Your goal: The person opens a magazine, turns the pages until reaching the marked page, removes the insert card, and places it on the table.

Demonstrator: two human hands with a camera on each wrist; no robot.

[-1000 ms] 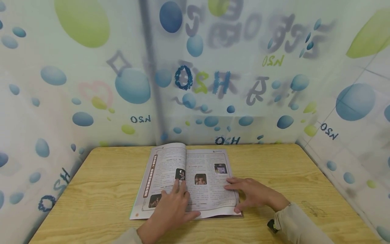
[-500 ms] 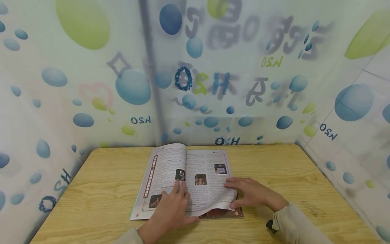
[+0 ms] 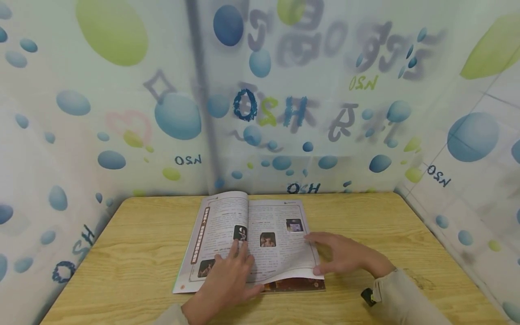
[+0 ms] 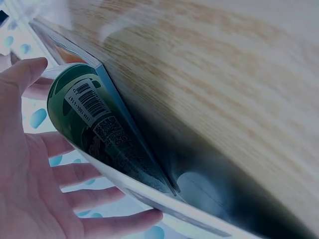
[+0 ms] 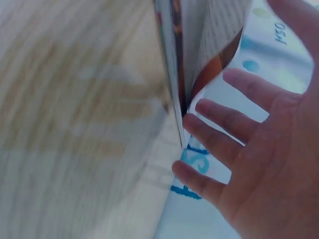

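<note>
The magazine (image 3: 264, 259) lies open at the middle of the tabletop (image 3: 134, 253). The left hand (image 3: 227, 277), fingers spread, rests across its lower middle; the right hand (image 3: 345, 255), fingers spread, is positioned at its right edge. The right page (image 3: 284, 259) curves up at its lower edge, exposing a dark page (image 3: 294, 284) beneath.

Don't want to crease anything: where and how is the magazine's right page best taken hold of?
I'd pinch the right page at its near right corner, coming from the right: its near edge bows up off the dark page beneath, leaving a gap. The right hand is at that side; the left hand lies away from that corner.
</note>
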